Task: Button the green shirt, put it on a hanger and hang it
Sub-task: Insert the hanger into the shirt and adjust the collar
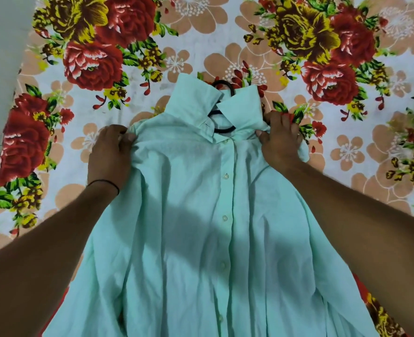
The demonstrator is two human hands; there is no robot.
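head view: either side of the hanger [223, 81], your left hand [110, 152] and right hand [282, 142] each clutched a shoulder of the green shirt [201, 227], which lay buttoned over that hanger on the bedsheet [104, 57]; apparently only hanging remained.

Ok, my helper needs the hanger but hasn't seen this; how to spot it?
Find the pale green shirt spread on the floral sheet. At its open collar, the hanger is the thin black loop, dark against pale cloth.
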